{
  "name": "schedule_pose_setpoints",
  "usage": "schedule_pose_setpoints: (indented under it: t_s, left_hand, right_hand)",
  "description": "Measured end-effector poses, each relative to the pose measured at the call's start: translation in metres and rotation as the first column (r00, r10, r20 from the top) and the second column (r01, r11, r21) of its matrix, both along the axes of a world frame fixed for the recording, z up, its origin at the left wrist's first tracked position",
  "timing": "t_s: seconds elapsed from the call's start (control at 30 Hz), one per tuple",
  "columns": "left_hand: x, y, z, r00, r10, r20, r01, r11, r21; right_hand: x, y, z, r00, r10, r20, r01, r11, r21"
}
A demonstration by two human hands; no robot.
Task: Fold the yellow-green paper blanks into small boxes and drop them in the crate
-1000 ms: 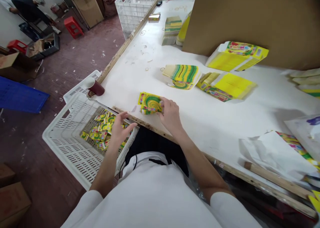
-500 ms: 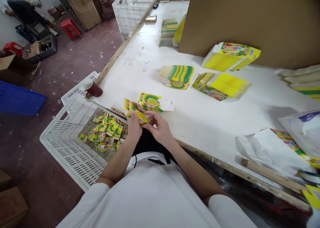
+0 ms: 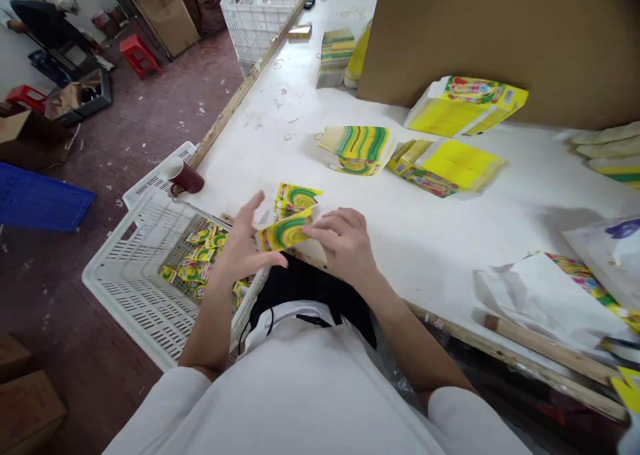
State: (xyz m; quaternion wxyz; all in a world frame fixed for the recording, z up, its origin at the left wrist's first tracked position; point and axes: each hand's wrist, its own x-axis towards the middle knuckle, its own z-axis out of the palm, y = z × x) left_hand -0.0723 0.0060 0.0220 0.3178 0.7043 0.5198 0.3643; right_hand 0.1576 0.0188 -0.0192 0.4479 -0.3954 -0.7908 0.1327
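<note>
My right hand (image 3: 345,245) pinches one end of a yellow and green printed carton (image 3: 287,233), held just above the table's front edge. The carton looks flat and is tilted a little. My left hand (image 3: 240,247) is spread wide at the carton's other end, thumb and fingers apart; whether it touches the carton is hard to tell. Behind the carton lies a small pile of similar flat cartons (image 3: 297,195), partly covered. Below and left of my left hand stands a white plastic crate (image 3: 135,308) with many small yellow cartons (image 3: 200,255) inside.
A dark red mug (image 3: 189,177) stands at the table's left edge. Stacks of printed cartons (image 3: 363,142) lie farther back, with more yellow bundles (image 3: 445,168) near a large cardboard sheet (image 3: 480,35). At right are white paper (image 3: 540,295) and a wooden strip (image 3: 550,348).
Both hands were close together on a carton. They have moved apart: the left hand has let go and spread to the left, while the right holds a carton farther right.
</note>
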Motion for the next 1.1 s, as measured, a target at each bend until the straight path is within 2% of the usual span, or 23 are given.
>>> schedule_pose_setpoints:
  t_s: [0.03, 0.1, 0.17, 0.2, 0.23, 0.27, 0.33, 0.37, 0.4, 0.43, 0.53, 0.6, 0.67, 0.77, 0.83, 0.9, 1.0, 1.1]
  left_hand:
    - [0.006, -0.002, 0.002, 0.993, -0.057, -0.104, 0.053, 0.998, -0.040]
    - [0.022, -0.005, -0.002, 0.972, -0.111, -0.206, 0.087, 0.989, -0.119]
    - [0.037, -0.008, -0.010, 0.967, -0.072, -0.243, 0.044, 0.992, -0.118]
    - [0.043, -0.010, -0.015, 0.966, -0.033, -0.258, 0.011, 0.996, -0.084]
    - [0.047, -0.011, -0.020, 0.963, -0.008, -0.270, -0.003, 0.999, -0.041]
    - [0.050, -0.012, -0.024, 0.960, -0.004, -0.280, 0.005, 1.000, 0.001]
    - [0.053, -0.013, -0.028, 0.957, -0.033, -0.287, 0.057, 0.996, 0.074]
    - [0.053, -0.014, -0.030, 0.956, -0.059, -0.289, 0.091, 0.991, 0.102]
    - [0.054, -0.015, -0.030, 0.954, -0.086, -0.288, 0.125, 0.985, 0.122]
    - [0.054, -0.015, -0.030, 0.953, -0.106, -0.283, 0.148, 0.980, 0.133]
    - [0.054, -0.016, -0.032, 0.965, -0.088, -0.247, 0.130, 0.978, 0.161]
    - [0.053, -0.017, -0.034, 0.975, -0.035, -0.218, 0.074, 0.982, 0.173]
    - [0.052, -0.016, -0.039, 0.979, -0.015, -0.203, 0.046, 0.987, 0.152]
    - [0.054, -0.014, -0.050, 0.980, -0.041, -0.197, 0.070, 0.987, 0.142]
    - [0.056, -0.014, -0.056, 0.983, -0.018, -0.182, 0.049, 0.984, 0.170]
    - [0.058, -0.015, -0.057, 0.982, 0.062, -0.176, -0.031, 0.985, 0.172]
    - [0.055, -0.017, -0.049, 0.955, 0.153, -0.255, -0.121, 0.983, 0.136]
    - [0.045, -0.016, -0.036, 0.935, 0.128, -0.330, -0.094, 0.989, 0.118]
  right_hand:
    - [-0.002, -0.002, 0.002, 1.000, 0.029, -0.005, -0.029, 0.999, 0.019]
    - [-0.007, -0.006, 0.004, 0.994, 0.010, -0.112, -0.011, 1.000, -0.006]
    - [-0.011, -0.007, 0.004, 0.940, -0.079, -0.332, 0.028, 0.988, -0.155]
    - [-0.012, -0.007, 0.003, 0.882, -0.111, -0.457, -0.020, 0.962, -0.272]
    - [-0.014, -0.007, 0.003, 0.810, -0.125, -0.573, -0.140, 0.908, -0.395]
    - [-0.015, -0.007, 0.002, 0.734, -0.134, -0.665, -0.305, 0.811, -0.499]
    - [-0.019, -0.007, 0.001, 0.623, -0.172, -0.763, -0.586, 0.544, -0.601]
    - [-0.021, -0.007, 0.000, 0.603, -0.199, -0.773, -0.649, 0.441, -0.620]
    - [-0.022, -0.007, 0.000, 0.598, -0.222, -0.770, -0.672, 0.384, -0.633]
    - [-0.023, -0.007, -0.001, 0.595, -0.235, -0.769, -0.680, 0.364, -0.637]
    - [-0.025, -0.007, -0.003, 0.549, -0.237, -0.802, -0.705, 0.384, -0.596]
    - [-0.024, -0.007, -0.005, 0.546, -0.205, -0.812, -0.689, 0.441, -0.574]
    - [-0.022, -0.009, -0.007, 0.625, -0.080, -0.777, -0.623, 0.548, -0.558]
    - [-0.017, -0.012, -0.009, 0.802, 0.197, -0.565, -0.518, 0.699, -0.492]
    - [-0.013, -0.011, -0.012, 0.873, 0.229, -0.430, -0.421, 0.799, -0.430]
    - [-0.010, -0.009, -0.016, 0.903, 0.137, -0.408, -0.305, 0.872, -0.382]
    - [-0.008, -0.007, -0.022, 0.901, 0.020, -0.433, -0.204, 0.901, -0.384]
    - [-0.006, -0.007, -0.023, 0.938, 0.115, -0.328, -0.251, 0.878, -0.408]
